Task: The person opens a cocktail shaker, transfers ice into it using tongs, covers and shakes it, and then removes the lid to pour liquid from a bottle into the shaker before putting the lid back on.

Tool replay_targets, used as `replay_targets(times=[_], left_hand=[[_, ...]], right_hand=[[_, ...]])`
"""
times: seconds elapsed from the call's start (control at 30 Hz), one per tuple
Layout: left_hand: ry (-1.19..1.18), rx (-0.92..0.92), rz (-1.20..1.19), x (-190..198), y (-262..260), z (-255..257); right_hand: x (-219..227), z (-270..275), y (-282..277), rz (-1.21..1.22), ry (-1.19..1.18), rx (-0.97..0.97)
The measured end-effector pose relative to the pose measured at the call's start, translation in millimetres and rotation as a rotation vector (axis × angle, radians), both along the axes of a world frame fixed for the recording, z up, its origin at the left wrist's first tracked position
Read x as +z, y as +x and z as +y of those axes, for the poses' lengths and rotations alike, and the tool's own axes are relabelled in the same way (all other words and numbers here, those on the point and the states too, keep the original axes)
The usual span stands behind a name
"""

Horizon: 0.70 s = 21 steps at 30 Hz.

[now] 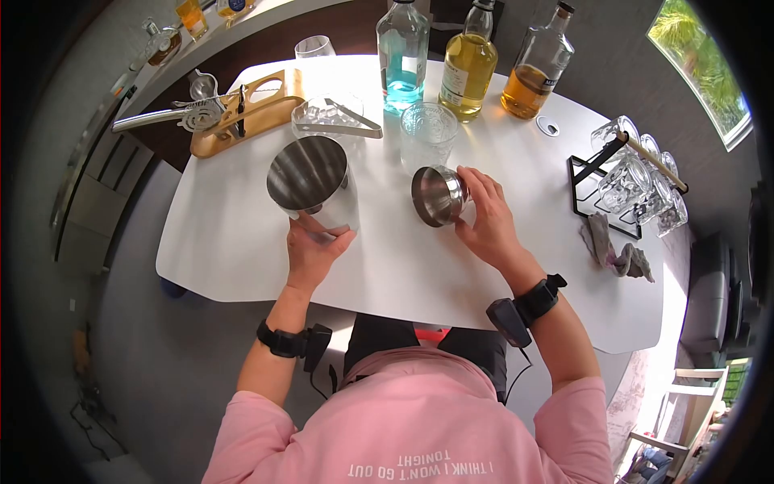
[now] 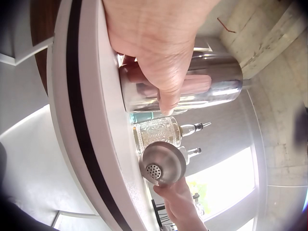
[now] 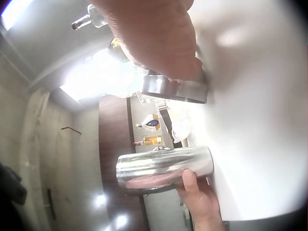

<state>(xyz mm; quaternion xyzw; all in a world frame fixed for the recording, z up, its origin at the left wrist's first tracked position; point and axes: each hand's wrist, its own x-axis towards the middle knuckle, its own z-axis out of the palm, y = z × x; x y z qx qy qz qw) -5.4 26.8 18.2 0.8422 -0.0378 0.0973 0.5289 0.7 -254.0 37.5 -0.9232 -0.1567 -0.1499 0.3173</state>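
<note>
Steel tin [image 1: 339, 203] stands upright, its long axis vert., gripped low by my L hand [image 1: 314, 252]. My R hand [image 1: 490, 222] holds strainer [image 1: 435, 198] from its narrow side, tipped, w/ the wide mouth facing L, to the tin. Hands are apart, a gap btw tin and strainer. Just beyond tin is bowl [image 1: 318, 121]; just beyond strainer, glass [image 1: 427, 133]. Table [image 1: 403, 278] edge is on my side; rack [image 1: 655, 164] well apart, at R.

White table [image 1: 403, 266] with bottles [image 1: 470, 68], glasses [image 1: 427, 133], cloth [image 1: 617, 250]
</note>
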Motion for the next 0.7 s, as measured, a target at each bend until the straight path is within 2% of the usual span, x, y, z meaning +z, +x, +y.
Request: replay_targets(times=[0.07, 0.13, 0.33, 0.47, 0.57, 0.7], left_hand=[[-0.021, 0.004, 0.016, -1.5, 0.3, 1.1], [0.023, -0.001, -0.083, -6.8, 1.9, 2.7], [0.002, -0.018, -0.042, -2.3, 0.0, 2.1], [-0.011, -0.019, -0.044, -8.1, 2.0, 4.1], [0.069, -0.031, -0.106, -14.0, 3.0, 6.2], [0.029, -0.017, -0.078, -21.0, 5.5, 13.2]], right_hand=[[-2.5, 2.2, 1.9, 0.021, 0.023, -0.023], [-4.5, 3.2, 3.1, 0.018, 0.053, -0.015], [-7.5, -5.2, 4.5, 0.035, 0.080, -0.042], [-6.1, -13.6, 4.6, -0.005, 0.043, -0.063], [-4.1, -16.7, 5.0, 0.011, 0.029, -0.072], [-4.5, -10.8, 13.8, -0.023, -0.046, -0.022]])
